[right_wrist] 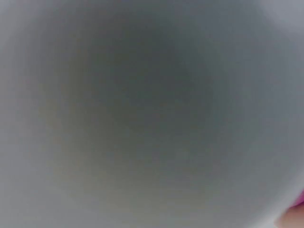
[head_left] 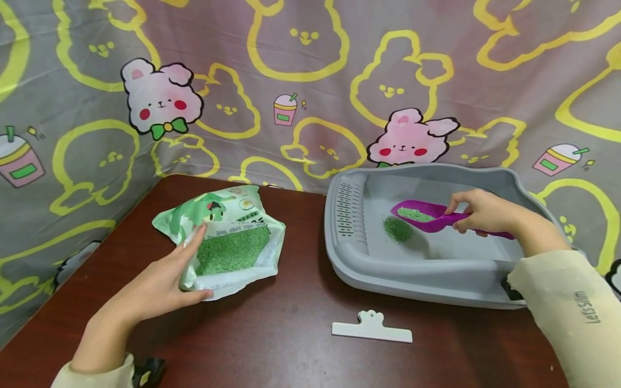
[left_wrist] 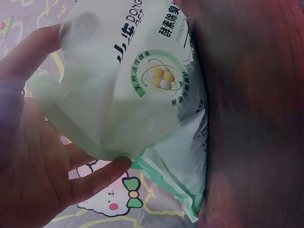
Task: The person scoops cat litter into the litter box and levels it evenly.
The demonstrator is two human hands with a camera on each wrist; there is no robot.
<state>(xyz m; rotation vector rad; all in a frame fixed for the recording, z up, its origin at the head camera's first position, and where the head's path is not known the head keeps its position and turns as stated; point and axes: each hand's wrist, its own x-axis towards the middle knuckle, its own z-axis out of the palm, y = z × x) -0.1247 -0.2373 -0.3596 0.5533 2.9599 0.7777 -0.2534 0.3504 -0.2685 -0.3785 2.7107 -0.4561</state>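
Observation:
My right hand [head_left: 490,213] grips the handle of a purple scoop [head_left: 434,222] over the grey litter box [head_left: 422,283]. Green cat litter pellets [head_left: 414,215] lie in the scoop's bowl. Below it, a small pile of the same pellets [head_left: 399,229] sits on the box floor. On the left, a pale green and white litter bag [head_left: 223,286] lies with its mouth gaping, full of pellets. My left hand [head_left: 160,283] rests against the bag's near left side, thumb and fingers spread and fairly straight; the left wrist view shows fingertips [left_wrist: 124,164] at the bag's edge. The right wrist view is mostly blurred grey.
A white bag clip [head_left: 372,330] lies on the dark red-brown table [head_left: 271,334], in front of the litter box. Behind the table hangs a grey curtain [head_left: 320,97] printed with yellow outlines and rabbits. The box's raised rim surrounds the scoop.

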